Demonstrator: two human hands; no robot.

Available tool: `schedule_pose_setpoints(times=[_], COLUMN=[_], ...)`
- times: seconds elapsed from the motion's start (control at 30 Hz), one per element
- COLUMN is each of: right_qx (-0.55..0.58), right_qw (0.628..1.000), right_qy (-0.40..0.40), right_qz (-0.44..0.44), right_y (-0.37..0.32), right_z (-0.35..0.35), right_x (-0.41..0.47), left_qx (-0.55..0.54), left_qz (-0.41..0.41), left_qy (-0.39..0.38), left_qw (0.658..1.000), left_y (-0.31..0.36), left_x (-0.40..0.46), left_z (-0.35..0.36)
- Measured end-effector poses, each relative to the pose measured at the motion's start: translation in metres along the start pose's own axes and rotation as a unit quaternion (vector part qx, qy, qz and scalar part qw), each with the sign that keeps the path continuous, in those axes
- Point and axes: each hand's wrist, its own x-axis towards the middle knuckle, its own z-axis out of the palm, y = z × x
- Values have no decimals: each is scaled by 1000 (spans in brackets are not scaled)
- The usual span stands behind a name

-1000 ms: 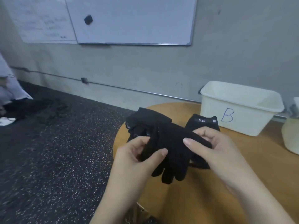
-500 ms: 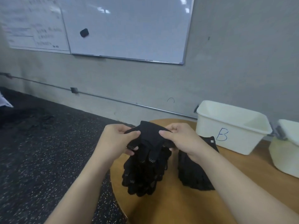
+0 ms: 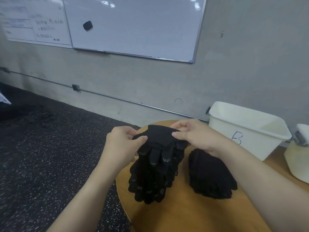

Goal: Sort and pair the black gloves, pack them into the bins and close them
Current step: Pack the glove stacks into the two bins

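left hand (image 3: 124,141) + right hand (image 3: 195,134): pinching glove (image 3: 158,139) cuff, frame centre | soft, light, limp | hold at cuff

The gloves (image 3: 159,139) are matt black knit cloth with pale grip dots. The table (image 3: 192,213) is smooth wood; the bin (image 3: 247,131) is glossy plastic.

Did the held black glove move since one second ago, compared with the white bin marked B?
Yes. The dotted black fabric glove now sits higher, level with the white plastic bin.
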Motion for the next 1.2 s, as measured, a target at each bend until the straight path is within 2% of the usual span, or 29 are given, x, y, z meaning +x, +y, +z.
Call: schedule_pose_setpoints(times=[0.13, 0.23, 0.3, 0.4, 0.53, 0.8, 1.03, 1.2], right_qx=[-13, -64, -90, -75, -94, -104, -150, -173], right_qw=[1000, 997, 994, 993, 989, 979, 958, 947], right_qy=[7, 26, 49, 87, 118, 161, 200, 213], right_qz=[-18, -24, -26, -17, 4, 75, 138, 169], right_y=[7, 11, 14, 23, 41, 72, 110, 144], right_z=[-10, -28, -48, -81, -114, -175, -235, -274], right_x=[-7, -23, -37, -62, -97, -184, -260, -289], left_qx=[17, 99, 165, 262, 350, 336, 373, 380], left_qz=[3, 16, 54, 157, 200, 306, 346, 417], left_qy=[0, 21, 56, 98, -1, -110, -174, -197], left_qw=[1000, 995, 983, 947, 915, 884, 843, 802], left_y=[4, 10, 16, 33, 56, 102, 143, 164], left_x=[-4, -12, -19, -26, -34, -77, -106, -110], left_z=[2, 2, 4, 12, 36, 112, 188, 248])
